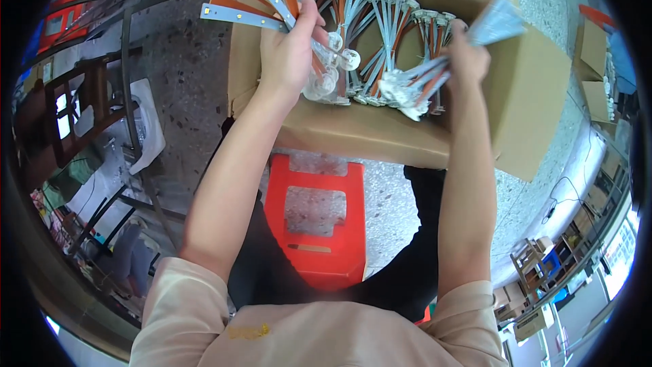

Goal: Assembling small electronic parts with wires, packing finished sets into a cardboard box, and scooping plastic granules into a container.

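My left hand [292, 47] is closed round a fanned bundle of LED strips [239, 15], flat orange and grey-white bars with small yellow chips. White round pieces [322, 85] hang on wires below that fist. My right hand [468, 58] grips a second bundle of strips [499, 22], smeared by motion, its white-ended tails spreading below toward the left. Both hands are over an open cardboard box [380, 129]. Inside it, several bundles of strips [390, 27] stand in a row, pinched at the middle, with white round ends at top and bottom.
A red plastic stool [316, 231] stands between my legs, in front of the box. To the left are a metal frame [129, 88] and a brown chair [78, 105]. Another cardboard box [594, 47] sits at the far right, on the speckled floor.
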Demonstrator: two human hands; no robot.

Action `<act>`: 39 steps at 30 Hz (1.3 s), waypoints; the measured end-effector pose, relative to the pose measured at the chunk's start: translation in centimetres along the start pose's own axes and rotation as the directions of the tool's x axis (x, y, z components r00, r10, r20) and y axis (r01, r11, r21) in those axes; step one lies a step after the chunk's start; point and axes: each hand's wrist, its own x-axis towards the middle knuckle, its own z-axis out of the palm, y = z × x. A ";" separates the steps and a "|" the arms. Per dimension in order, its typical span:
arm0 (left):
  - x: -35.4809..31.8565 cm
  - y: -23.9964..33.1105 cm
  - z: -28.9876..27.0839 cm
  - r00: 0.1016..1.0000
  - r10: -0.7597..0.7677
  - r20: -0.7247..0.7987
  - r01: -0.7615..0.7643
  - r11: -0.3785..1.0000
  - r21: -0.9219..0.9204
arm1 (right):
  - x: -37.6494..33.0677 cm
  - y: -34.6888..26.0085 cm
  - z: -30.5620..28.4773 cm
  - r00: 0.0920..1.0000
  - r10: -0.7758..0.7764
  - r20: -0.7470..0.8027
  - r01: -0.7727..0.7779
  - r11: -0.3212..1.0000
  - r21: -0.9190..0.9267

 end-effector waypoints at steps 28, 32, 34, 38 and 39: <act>-0.4 1.5 0.8 0.988 -0.156 0.012 0.157 0.986 -0.061 | 3.9 8.8 14.6 0.908 0.116 0.404 0.096 0.879 -0.467; -0.2 0.9 0.8 0.992 -0.116 0.040 0.118 0.992 -0.051 | 1.2 9.0 15.0 0.979 0.012 0.206 0.098 0.853 -0.513; -0.1 0.9 0.8 0.984 -0.173 0.044 0.175 0.984 -0.040 | 0.9 8.0 14.4 0.965 0.111 0.237 0.030 0.852 -0.523; -0.4 1.2 0.7 0.971 -0.225 0.082 0.230 0.972 -0.045 | -2.9 3.2 9.8 0.882 -0.438 0.173 0.470 0.802 -0.368; -0.4 1.3 0.8 0.966 -0.246 0.075 0.250 0.967 -0.045 | -4.0 1.8 8.0 0.780 -0.592 0.202 0.626 0.743 -0.236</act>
